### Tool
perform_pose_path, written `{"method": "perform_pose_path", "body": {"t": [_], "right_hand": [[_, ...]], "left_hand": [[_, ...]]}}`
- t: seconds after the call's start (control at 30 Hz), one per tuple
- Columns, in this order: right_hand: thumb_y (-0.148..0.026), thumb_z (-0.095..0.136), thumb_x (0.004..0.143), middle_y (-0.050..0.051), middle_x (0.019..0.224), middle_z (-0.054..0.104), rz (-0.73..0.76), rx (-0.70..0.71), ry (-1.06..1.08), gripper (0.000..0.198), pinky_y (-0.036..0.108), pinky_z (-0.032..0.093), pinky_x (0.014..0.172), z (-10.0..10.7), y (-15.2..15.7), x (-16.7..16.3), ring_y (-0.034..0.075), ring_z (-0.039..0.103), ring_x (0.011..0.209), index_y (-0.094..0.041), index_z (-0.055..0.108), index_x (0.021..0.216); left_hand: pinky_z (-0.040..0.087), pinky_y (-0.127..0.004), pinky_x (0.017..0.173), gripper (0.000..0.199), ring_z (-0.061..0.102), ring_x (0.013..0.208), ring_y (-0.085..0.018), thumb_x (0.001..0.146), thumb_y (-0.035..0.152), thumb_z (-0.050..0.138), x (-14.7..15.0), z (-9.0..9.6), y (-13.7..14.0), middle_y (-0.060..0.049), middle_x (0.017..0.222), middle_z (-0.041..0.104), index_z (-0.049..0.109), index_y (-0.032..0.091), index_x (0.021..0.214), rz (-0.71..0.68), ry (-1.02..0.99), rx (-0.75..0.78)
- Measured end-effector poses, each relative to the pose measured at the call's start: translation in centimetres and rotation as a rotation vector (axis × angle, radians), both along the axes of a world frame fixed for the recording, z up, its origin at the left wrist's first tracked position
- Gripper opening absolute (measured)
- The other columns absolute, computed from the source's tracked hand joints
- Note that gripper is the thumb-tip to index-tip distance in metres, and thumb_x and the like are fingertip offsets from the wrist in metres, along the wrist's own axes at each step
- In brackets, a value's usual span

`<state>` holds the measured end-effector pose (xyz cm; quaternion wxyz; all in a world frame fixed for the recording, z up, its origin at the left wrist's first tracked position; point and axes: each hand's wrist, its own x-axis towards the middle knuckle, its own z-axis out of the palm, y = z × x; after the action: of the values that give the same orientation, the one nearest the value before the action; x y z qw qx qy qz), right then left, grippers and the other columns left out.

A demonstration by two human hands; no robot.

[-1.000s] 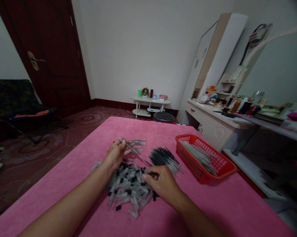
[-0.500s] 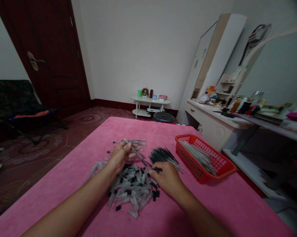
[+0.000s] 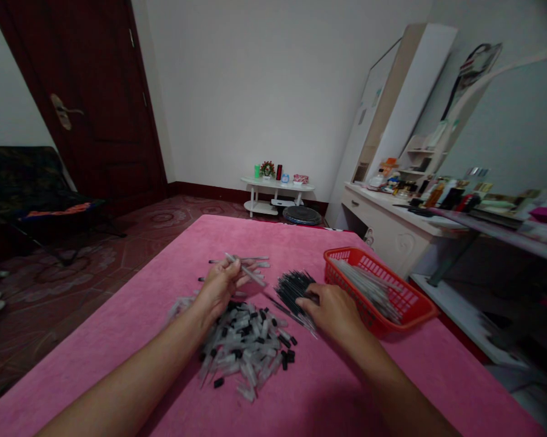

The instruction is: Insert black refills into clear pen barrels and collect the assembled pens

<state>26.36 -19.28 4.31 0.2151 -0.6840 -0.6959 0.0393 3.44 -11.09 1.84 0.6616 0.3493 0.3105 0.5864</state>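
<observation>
Right fingers moved to rods, curled, grip unclear; left fingers pinch tube; basket holds tubes.

Dim, diffuse light is shown; a soft shadow is cast on the pink cloth. The door is slanted by wide-angle distortion; fine detail is softened.

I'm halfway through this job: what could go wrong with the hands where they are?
The right hand is at the edge of the loose ink refills; it might drag several out of line.
The left hand holds a pen barrel by the heap of pen caps; its wrist could scatter some.
The right hand is also close to the red basket and may bump it.
</observation>
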Motion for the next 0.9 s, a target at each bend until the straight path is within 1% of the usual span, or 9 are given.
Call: {"method": "perform_pose_path", "body": {"t": [0.1, 0.17, 0.3, 0.43, 0.5, 0.57, 0.67, 0.73, 0.9], "right_hand": [[-0.036, 0.062, 0.076, 0.005, 0.084, 0.069, 0.167, 0.062, 0.192, 0.025, 0.024, 0.037, 0.061, -0.2, -0.6, -2.0, 0.018, 0.061, 0.073, -0.020, 0.069, 0.094], [-0.030, 0.062, 0.075, 0.004, 0.085, 0.069, 0.245, 0.068, 0.257, 0.024, 0.023, 0.038, 0.061, -0.3, -1.0, -3.1, 0.017, 0.059, 0.071, -0.021, 0.069, 0.097], [-0.026, 0.055, 0.080, 0.004, 0.084, 0.070, 0.243, 0.072, 0.248, 0.019, 0.023, 0.039, 0.064, 0.1, -1.2, -3.3, 0.017, 0.061, 0.073, -0.022, 0.071, 0.090], [-0.033, 0.051, 0.081, 0.006, 0.080, 0.070, 0.027, 0.092, 0.098, 0.024, 0.025, 0.039, 0.061, 2.5, -0.3, 0.6, 0.020, 0.063, 0.072, -0.021, 0.071, 0.088], [-0.037, 0.052, 0.080, 0.008, 0.083, 0.071, -0.133, 0.111, -0.047, 0.027, 0.027, 0.039, 0.060, 3.8, 0.1, 3.6, 0.022, 0.063, 0.076, -0.021, 0.072, 0.090], [-0.043, 0.050, 0.079, 0.010, 0.082, 0.071, -0.312, 0.050, -0.169, 0.032, 0.028, 0.037, 0.055, 4.6, 0.3, 6.8, 0.025, 0.064, 0.074, -0.023, 0.072, 0.091], [-0.042, 0.049, 0.077, 0.013, 0.086, 0.070, -0.511, -0.053, -0.289, 0.034, 0.030, 0.037, 0.053, 4.7, 0.4, 10.9, 0.030, 0.065, 0.077, -0.024, 0.072, 0.094], [-0.041, 0.049, 0.075, 0.014, 0.085, 0.070, -0.564, -0.119, -0.302, 0.034, 0.032, 0.039, 0.054, 4.3, 0.4, 12.8, 0.032, 0.065, 0.079, -0.023, 0.073, 0.093], [-0.047, 0.048, 0.075, 0.016, 0.091, 0.069, -0.648, -0.172, -0.261, 0.040, 0.037, 0.043, 0.058, 3.6, 0.5, 14.4, 0.036, 0.064, 0.084, -0.023, 0.071, 0.099]], "left_hand": [[0.052, -0.035, 0.080, 0.017, 0.067, 0.090, -0.024, 0.074, 0.021, 0.067, 1.9, 0.2, -2.1, -0.011, 0.092, 0.070, 0.056, 0.014, 0.085, -0.131, 0.021, 0.035], [0.051, -0.035, 0.080, 0.024, 0.066, 0.092, -0.025, 0.070, 0.025, 0.071, 2.8, 0.5, -3.3, -0.011, 0.094, 0.070, 0.057, 0.015, 0.086, -0.192, 0.035, 0.053], [0.051, -0.033, 0.077, 0.029, 0.066, 0.089, -0.024, 0.070, 0.030, 0.070, 3.2, 1.2, -4.0, -0.012, 0.096, 0.069, 0.059, 0.015, 0.091, -0.240, 0.128, 0.106], [0.051, -0.033, 0.073, 0.029, 0.066, 0.083, -0.024, 0.071, 0.033, 0.067, 1.3, 1.1, -1.7, -0.013, 0.093, 0.069, 0.064, 0.014, 0.093, -0.104, 0.381, 0.223], [0.049, -0.033, 0.074, 0.021, 0.065, 0.081, -0.024, 0.071, 0.029, 0.065, -0.1, 0.5, 0.0, -0.011, 0.087, 0.070, 0.067, 0.015, 0.086, 0.002, 0.564, 0.307], [0.046, -0.032, 0.079, 0.012, 0.063, 0.082, -0.024, 0.066, 0.023, 0.067, -1.6, -0.3, 1.5, -0.008, 0.082, 0.070, 0.070, 0.018, 0.077, 0.072, 0.793, 0.396], [0.044, -0.032, 0.080, 0.013, 0.062, 0.081, -0.025, 0.065, 0.020, 0.065, -3.2, -1.4, 2.8, -0.006, 0.081, 0.071, 0.071, 0.021, 0.076, 0.122, 1.048, 0.444], [0.043, -0.031, 0.079, 0.014, 0.062, 0.082, -0.025, 0.066, 0.020, 0.064, -3.8, -1.9, 3.2, -0.007, 0.083, 0.071, 0.071, 0.023, 0.078, 0.134, 1.203, 0.478], [0.041, -0.027, 0.076, 0.017, 0.060, 0.087, -0.023, 0.069, 0.019, 0.059, -4.0, -2.5, 3.3, -0.008, 0.091, 0.068, 0.070, 0.023, 0.082, 0.089, 1.519, 0.551]]}}
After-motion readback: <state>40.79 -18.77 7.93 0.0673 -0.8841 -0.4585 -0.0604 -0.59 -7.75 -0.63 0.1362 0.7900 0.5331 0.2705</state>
